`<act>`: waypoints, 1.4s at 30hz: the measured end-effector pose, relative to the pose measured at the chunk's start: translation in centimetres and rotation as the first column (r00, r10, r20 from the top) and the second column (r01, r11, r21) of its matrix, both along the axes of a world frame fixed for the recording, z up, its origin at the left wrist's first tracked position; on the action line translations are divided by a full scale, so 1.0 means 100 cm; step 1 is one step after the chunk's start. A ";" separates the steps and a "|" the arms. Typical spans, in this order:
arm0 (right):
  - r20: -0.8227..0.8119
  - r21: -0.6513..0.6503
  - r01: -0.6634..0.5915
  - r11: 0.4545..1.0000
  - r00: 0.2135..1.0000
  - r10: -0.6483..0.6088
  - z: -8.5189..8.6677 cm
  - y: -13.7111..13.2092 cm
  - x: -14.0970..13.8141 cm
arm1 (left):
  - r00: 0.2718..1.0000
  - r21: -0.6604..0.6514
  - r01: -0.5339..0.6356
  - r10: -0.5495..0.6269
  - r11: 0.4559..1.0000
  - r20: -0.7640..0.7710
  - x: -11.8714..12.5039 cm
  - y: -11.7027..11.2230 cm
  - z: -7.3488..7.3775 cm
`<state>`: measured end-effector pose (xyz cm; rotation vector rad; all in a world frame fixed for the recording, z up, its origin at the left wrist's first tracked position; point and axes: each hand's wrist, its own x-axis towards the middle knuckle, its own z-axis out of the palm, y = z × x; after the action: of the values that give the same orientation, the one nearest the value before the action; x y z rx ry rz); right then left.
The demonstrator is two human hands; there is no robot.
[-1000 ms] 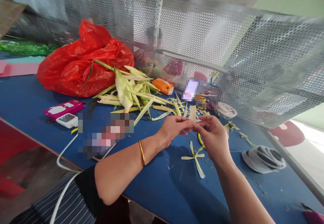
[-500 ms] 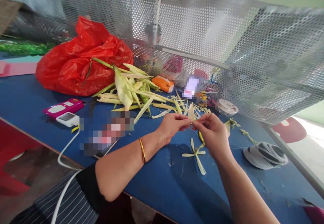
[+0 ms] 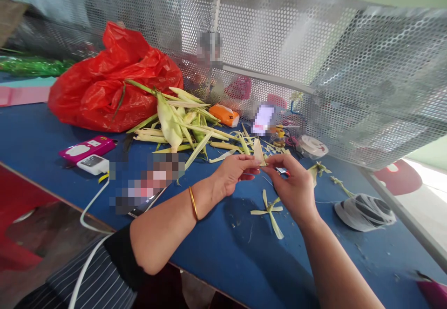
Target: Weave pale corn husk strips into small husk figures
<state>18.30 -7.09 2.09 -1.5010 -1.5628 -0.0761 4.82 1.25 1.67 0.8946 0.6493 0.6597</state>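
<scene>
Both hands meet above the blue table. Between thumb and fingers, my left hand pinches a short pale piece of corn husk that points upward. My right hand is closed at the husk's lower end, fingertips pinched together; a fine thread appears to run near them, though what they grip is too small to make out. Just below lies a cross-shaped husk flower with narrow pale petals and a green stem. A spool of white thread rests to the right of my right forearm.
A heap of corn husks lies beside a red plastic bag. Nearby are an orange tissue pack, a lit phone, a tape roll and a white device with a cable. Perforated metal panels stand behind.
The husk piece and my left fingertips have shifted slightly left. My right fingers have changed their pinch at its lower end, and a small red-and-blue object now shows beside them.
</scene>
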 end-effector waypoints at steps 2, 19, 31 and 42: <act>0.116 0.051 -0.035 0.998 0.993 0.028 0.000 0.000 0.000 | 0.999 -0.050 0.034 -0.034 0.998 0.015 -0.001 0.000 0.000; 0.452 0.163 -0.054 0.985 0.892 -0.026 -0.002 0.000 0.003 | 0.995 -0.328 0.096 -0.103 0.940 -0.002 -0.003 0.002 0.001; 0.515 0.189 -0.025 0.982 0.854 -0.077 -0.003 -0.001 0.002 | 0.989 -0.339 0.140 -0.147 0.930 0.004 -0.003 0.003 -0.001; 0.451 0.169 -0.013 0.985 0.890 -0.066 -0.003 0.001 0.005 | 0.997 0.065 0.050 -0.045 0.997 -0.067 -0.002 -0.003 0.001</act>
<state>18.78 -7.03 1.84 -1.4337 -1.8491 -0.6033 4.67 0.93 1.78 0.9938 0.6659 0.6140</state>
